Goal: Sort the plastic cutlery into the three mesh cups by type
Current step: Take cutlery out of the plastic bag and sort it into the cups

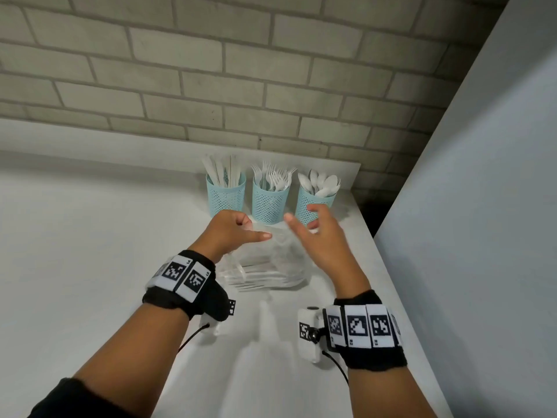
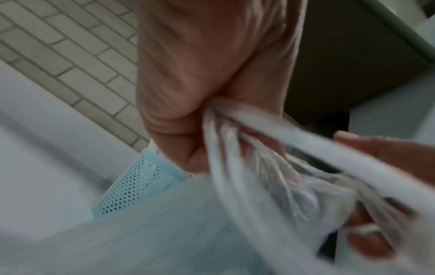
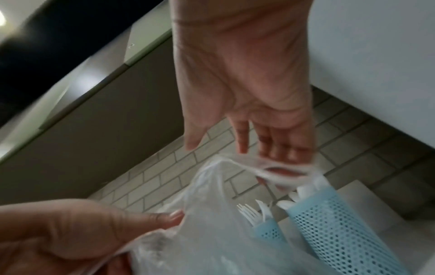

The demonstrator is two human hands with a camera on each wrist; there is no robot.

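Three light-blue mesh cups stand in a row at the back of the white counter: the left cup holds knives, the middle cup forks, the right cup spoons. In front of them lies a clear plastic bag with white cutlery inside. My left hand grips the bag's left rim in a fist, thumb stretched out. My right hand has its fingertips hooked in the opposite rim. The rim is pulled taut between both hands. In the left wrist view, bunched plastic runs out of my fist.
A grey brick wall rises right behind the cups. A tall white panel closes off the right side, with a dark gap beside the counter's right edge. Bare counter stretches to the left.
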